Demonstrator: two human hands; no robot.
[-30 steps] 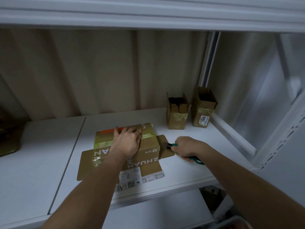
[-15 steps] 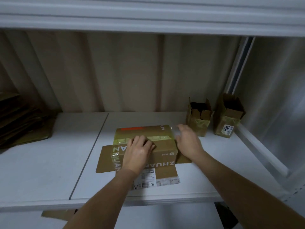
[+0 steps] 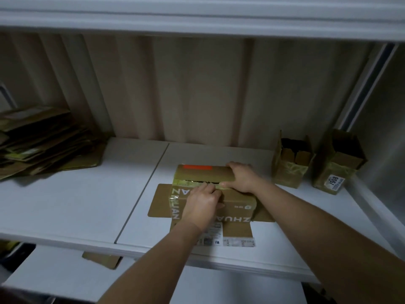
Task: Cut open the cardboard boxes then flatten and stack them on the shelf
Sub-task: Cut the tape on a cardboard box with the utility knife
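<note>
A brown cardboard box (image 3: 240, 204) printed "ZHUAN" lies on the white shelf (image 3: 87, 205), its lower flaps spread flat and a slit open along its taped top seam. My left hand (image 3: 201, 205) rests on the near top flap, fingers curled into the seam. At the seam's right end my right hand (image 3: 241, 178) grips the far top flap (image 3: 206, 173), which bears an orange patch, with the thumb at the slit. A pile of flattened boxes (image 3: 43, 141) lies at the shelf's far left.
Two small open boxes (image 3: 289, 165) (image 3: 337, 163) stand at the back right, the right one labelled "7908". A scrap of cardboard (image 3: 103, 261) lies on the lower shelf. A shelf board runs overhead, and a corrugated wall closes the back.
My right hand no longer holds the green cutter; it moved up onto the box's far flap. My left hand slid back to the seam, which now gapes. The view shifted left.
</note>
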